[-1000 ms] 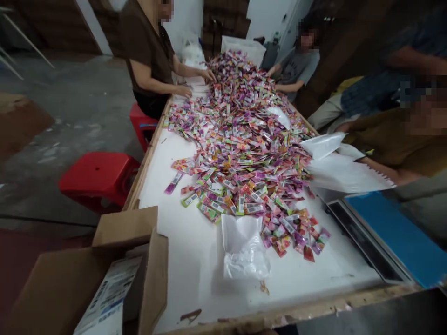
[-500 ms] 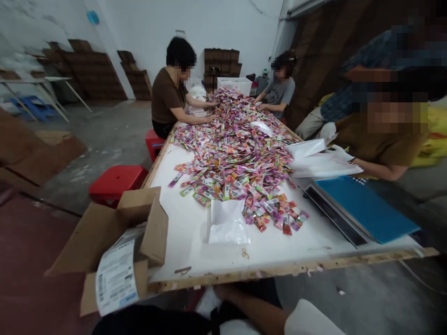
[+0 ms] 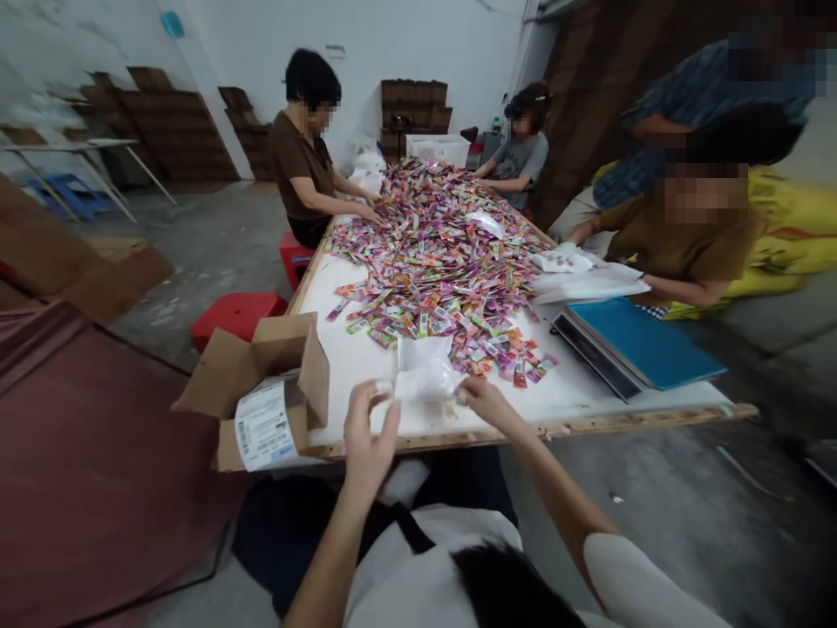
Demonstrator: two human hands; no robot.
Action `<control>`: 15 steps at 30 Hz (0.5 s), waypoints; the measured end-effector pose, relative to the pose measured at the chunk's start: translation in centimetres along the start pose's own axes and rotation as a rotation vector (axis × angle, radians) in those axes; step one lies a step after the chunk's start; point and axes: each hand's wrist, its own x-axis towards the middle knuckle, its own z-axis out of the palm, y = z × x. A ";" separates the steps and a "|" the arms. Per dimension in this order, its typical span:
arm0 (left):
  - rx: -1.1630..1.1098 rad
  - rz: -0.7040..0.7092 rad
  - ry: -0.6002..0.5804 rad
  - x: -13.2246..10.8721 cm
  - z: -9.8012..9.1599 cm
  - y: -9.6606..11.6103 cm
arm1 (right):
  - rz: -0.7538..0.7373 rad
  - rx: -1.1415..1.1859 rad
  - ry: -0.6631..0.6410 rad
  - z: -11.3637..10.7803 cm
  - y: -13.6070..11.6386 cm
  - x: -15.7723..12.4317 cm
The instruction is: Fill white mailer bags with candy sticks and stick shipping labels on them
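A white plastic bag lies at the near edge of the heap of small colourful packets, its lower part bulging. My left hand is just left of the bag, thumb and fingers apart, with nothing visible between them. At the bag's lower right edge is my right hand, its fingers curled and pinched on the bag's side. Loose packets lie right behind and to the right of the bag.
An open cardboard box with a label stands at the table's near left corner. On the right are a scale with a blue top and white bags. Co-workers sit along both sides of the table. A red stool stands left.
Both my hands have come up over the table to the white bag. The view has shifted, and the co-worker at right has leaned back, handling a white bag.
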 end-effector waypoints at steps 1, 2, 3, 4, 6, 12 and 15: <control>-0.012 -0.193 0.001 1.5 1.3 -2.0 | 0.057 0.003 0.164 -0.5 0.5 0.8; -0.002 -0.296 -0.011 2.8 2.6 -3.9 | 0.101 0.018 0.273 -0.5 1.0 1.6; 0.009 -0.356 -0.017 3.8 3.8 -5.7 | 0.132 0.039 0.333 -0.2 1.6 2.4; 0.020 -0.425 -0.025 4.6 4.8 -7.3 | 0.150 0.060 0.353 0.4 2.1 3.1; 0.033 -0.540 -0.055 5.6 6.2 -9.7 | 0.154 0.105 0.350 2.2 2.9 4.2; -0.103 -0.779 -0.242 5.7 6.5 -12.2 | 0.075 0.338 0.231 5.3 3.2 4.1; -0.196 -0.751 -0.267 4.4 5.6 -12.1 | 0.034 0.556 0.152 4.6 3.5 2.9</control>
